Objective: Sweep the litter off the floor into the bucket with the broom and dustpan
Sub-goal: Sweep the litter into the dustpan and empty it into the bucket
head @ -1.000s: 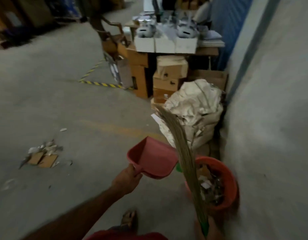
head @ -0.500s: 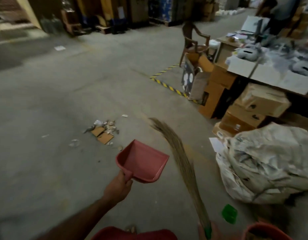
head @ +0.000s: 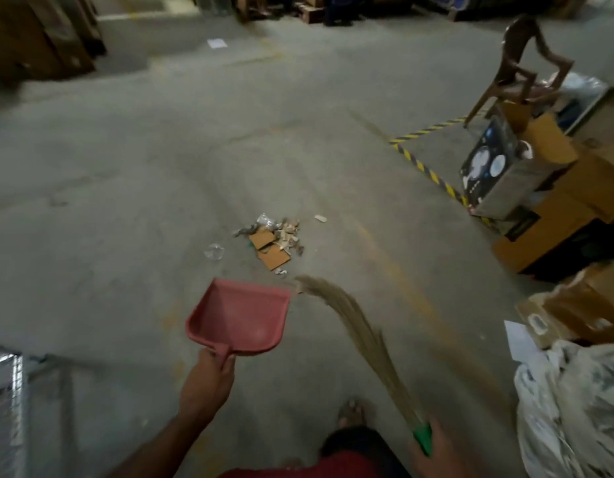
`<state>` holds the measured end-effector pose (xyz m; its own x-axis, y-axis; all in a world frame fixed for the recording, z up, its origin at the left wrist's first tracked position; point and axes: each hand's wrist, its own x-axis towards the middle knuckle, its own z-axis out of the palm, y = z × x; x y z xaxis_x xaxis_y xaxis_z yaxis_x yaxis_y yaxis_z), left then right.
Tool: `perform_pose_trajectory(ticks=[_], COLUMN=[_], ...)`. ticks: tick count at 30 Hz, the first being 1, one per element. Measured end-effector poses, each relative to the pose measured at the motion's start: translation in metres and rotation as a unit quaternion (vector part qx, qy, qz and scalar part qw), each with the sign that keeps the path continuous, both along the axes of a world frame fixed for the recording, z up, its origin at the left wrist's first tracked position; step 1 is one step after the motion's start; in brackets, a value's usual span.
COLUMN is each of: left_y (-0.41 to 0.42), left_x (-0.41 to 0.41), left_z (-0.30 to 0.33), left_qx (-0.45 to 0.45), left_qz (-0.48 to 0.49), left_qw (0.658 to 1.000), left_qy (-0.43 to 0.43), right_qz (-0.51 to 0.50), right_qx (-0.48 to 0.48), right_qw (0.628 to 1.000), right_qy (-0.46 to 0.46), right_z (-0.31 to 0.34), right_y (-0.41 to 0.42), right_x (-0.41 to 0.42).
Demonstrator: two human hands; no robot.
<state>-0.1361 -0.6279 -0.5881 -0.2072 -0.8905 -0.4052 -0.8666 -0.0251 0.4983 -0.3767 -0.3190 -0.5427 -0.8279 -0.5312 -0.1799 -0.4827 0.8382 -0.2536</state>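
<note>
While the litter (head: 271, 241) lies unswept on the floor (head: 126, 188) ahead, your left hand (head: 209, 381) grips the empty dustpan (head: 238, 320), your right hand (head: 433, 450) grips the broom (head: 360, 332); bucket out of view.

One each of the sweeping tools.
One red plastic dustpan (head: 241, 320), one straw broom with green grip (head: 362, 334), one brown chair (head: 526, 69).

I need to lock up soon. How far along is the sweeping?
Nothing visibly done: the dustpan in the left hand is empty. In hand: the right hand grips the broom, its tip just short of the litter. Left: sweeping that pile up and tipping it into the bucket, out of view.
</note>
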Motion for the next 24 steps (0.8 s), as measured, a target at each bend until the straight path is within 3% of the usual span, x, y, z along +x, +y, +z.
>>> perform_pose_trajectory(ticks=[1,2,6,12,20,24], left_y=[-0.008,-0.016,-0.054,-0.114,-0.193,-0.207], left_x=[-0.001,-0.002,-0.017,-0.081,-0.207,-0.249], left_z=[-0.002,-0.006,-0.023,-0.061,-0.168,-0.231], left_qx=[0.002,0.003,0.013,0.051,0.09,0.091], left_qz=[0.032,0.059,0.128,0.202,0.259,0.275], left_qw=[0.999,0.998,0.991,0.977,0.955,0.95], left_qy=[-0.001,-0.004,-0.025,-0.037,-0.108,-0.114], right_qz=[0.039,0.017,0.118,0.183,0.285,0.272], right_qx=[0.013,0.031,0.187,0.285,0.408,0.41], right_qw=[0.997,0.989,0.958,0.924,0.848,0.855], right_qy=[-0.065,-0.141,-0.183,-0.177,-0.185,-0.163], right_z=[-0.014,-0.022,-0.058,-0.122,-0.295,-0.377], right_y=[-0.004,-0.027,-0.119,-0.274,-0.44,-0.496], right_x=[-0.017,-0.03,-0.094,-0.192,-0.32,-0.381])
